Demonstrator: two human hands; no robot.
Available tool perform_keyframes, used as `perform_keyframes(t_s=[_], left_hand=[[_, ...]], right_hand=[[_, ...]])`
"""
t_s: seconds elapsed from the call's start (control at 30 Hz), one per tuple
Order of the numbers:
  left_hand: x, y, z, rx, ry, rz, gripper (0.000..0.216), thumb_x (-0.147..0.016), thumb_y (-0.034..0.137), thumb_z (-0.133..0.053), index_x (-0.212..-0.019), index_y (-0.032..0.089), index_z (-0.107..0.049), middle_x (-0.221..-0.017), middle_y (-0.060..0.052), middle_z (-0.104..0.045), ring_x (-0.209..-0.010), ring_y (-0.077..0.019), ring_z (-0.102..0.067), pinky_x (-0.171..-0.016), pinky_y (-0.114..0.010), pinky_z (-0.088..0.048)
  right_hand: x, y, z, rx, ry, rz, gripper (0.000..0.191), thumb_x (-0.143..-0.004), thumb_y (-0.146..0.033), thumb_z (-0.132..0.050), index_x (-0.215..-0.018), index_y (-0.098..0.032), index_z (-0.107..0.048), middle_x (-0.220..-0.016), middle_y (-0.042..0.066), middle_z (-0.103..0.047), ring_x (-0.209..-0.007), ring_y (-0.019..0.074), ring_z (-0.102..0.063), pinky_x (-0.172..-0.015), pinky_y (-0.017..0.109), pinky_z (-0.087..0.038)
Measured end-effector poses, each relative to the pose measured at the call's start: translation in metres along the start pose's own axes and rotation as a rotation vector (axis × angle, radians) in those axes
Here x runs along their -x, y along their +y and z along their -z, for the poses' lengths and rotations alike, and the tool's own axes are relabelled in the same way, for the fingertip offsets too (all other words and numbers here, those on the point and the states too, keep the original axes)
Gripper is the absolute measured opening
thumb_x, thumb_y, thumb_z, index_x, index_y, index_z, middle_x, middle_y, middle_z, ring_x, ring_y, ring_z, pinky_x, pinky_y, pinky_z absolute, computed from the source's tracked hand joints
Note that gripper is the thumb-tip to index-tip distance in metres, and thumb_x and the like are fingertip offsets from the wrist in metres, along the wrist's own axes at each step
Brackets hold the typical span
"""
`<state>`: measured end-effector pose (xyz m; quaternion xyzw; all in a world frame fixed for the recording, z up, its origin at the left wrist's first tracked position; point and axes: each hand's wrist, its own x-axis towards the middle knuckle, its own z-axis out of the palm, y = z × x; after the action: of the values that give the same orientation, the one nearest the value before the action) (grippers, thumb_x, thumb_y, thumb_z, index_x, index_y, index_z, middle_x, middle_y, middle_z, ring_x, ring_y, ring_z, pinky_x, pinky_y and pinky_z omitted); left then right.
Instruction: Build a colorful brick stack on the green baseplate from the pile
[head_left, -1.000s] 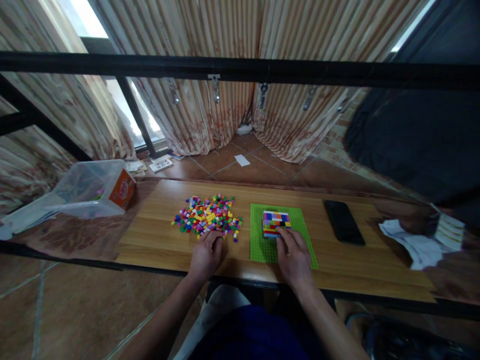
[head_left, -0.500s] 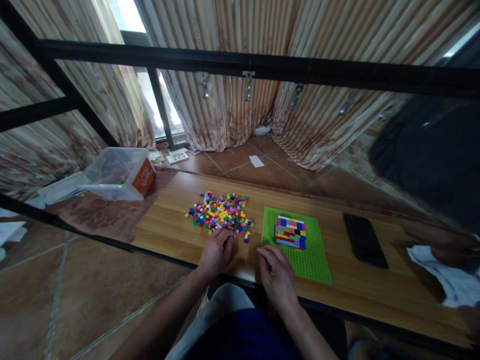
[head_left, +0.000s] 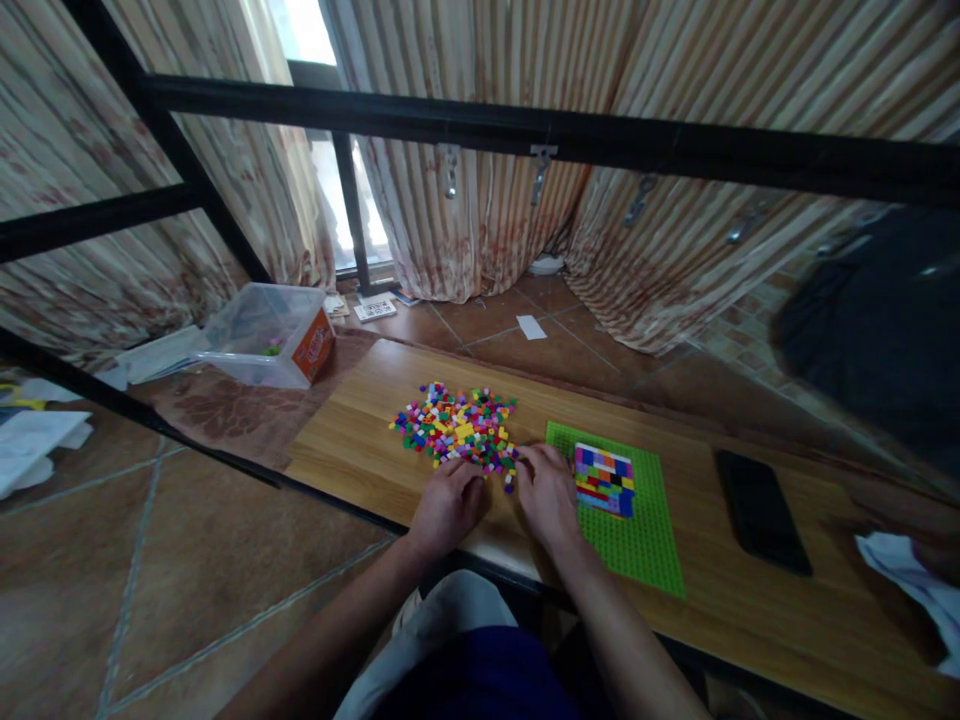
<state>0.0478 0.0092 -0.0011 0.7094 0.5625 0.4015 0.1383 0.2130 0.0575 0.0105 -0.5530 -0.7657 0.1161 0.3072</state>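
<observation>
A heap of small multicoloured building bricks (head_left: 454, 425) is spread over the wooden table. My left hand (head_left: 448, 508) rests at the near edge of the heap, fingers curled together; whatever they may hold is hidden. At the heap's right edge, the fingertips of my right hand (head_left: 549, 495) are bent and drawn together by the loose bricks. Anything between them is too small to make out. Just right of that hand, a block built of colourful bricks (head_left: 606, 480) sits on a green studded baseplate (head_left: 649, 545).
A black phone (head_left: 763, 512) lies on the wooden tabletop (head_left: 352, 430), right of the baseplate. White cloth or paper (head_left: 911, 580) is at the far right. A clear plastic bin (head_left: 262, 335) stands beyond the table's left end. A black metal rail (head_left: 480, 125) crosses above.
My right hand has moved forward and left, from the baseplate's near left side to the edge of the loose bricks. My left hand stays beside the heap. The view has shifted slightly left.
</observation>
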Motion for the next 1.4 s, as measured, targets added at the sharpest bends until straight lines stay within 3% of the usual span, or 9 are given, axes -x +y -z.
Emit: perform_keyframes(t_s=[0.4, 0.73, 1.03, 1.4], left_hand=[[0.000, -0.001, 0.000, 0.000, -0.007, -0.016, 0.015, -0.092, 0.015, -0.048, -0.089, 0.019, -0.062, -0.085, -0.006, -0.064, -0.081, -0.0177, -0.060, -0.071, -0.028, -0.048], [0.000, -0.002, 0.000, -0.001, -0.010, -0.026, 0.015, -0.092, 0.015, -0.048, -0.090, 0.020, -0.062, -0.085, -0.005, -0.064, -0.082, -0.0178, -0.060, -0.071, -0.028, -0.048], [0.000, -0.002, 0.000, 0.002, -0.030, -0.007, 0.015, -0.092, 0.016, -0.047, -0.091, 0.020, -0.062, -0.087, -0.006, -0.063, -0.083, -0.0181, -0.061, -0.073, -0.029, -0.049], [0.000, -0.001, 0.001, -0.012, -0.024, 0.001, 0.014, -0.091, 0.017, -0.049, -0.090, 0.020, -0.062, -0.085, -0.005, -0.064, -0.081, -0.0175, -0.061, -0.072, -0.029, -0.049]], right_hand=[[-0.005, 0.005, -0.006, 0.050, -0.065, -0.053, 0.023, -0.084, -0.018, -0.051, -0.099, -0.018, -0.068, -0.094, 0.008, -0.065, -0.093, 0.0232, -0.057, -0.085, 0.034, -0.043], [0.000, 0.012, -0.011, 0.056, -0.067, -0.048, 0.015, -0.086, -0.032, -0.057, -0.089, -0.019, -0.065, -0.088, 0.007, -0.066, -0.086, 0.0223, -0.057, -0.080, 0.033, -0.042], [0.000, 0.009, -0.004, 0.028, -0.087, -0.045, 0.021, -0.086, -0.016, -0.046, -0.090, -0.019, -0.067, -0.088, 0.008, -0.065, -0.087, 0.0209, -0.058, -0.082, 0.032, -0.042], [0.018, -0.014, 0.013, -0.201, -0.046, -0.130, 0.026, -0.090, -0.025, -0.044, -0.094, -0.019, -0.069, -0.092, 0.008, -0.070, -0.087, 0.0202, -0.063, -0.080, 0.032, -0.047]])
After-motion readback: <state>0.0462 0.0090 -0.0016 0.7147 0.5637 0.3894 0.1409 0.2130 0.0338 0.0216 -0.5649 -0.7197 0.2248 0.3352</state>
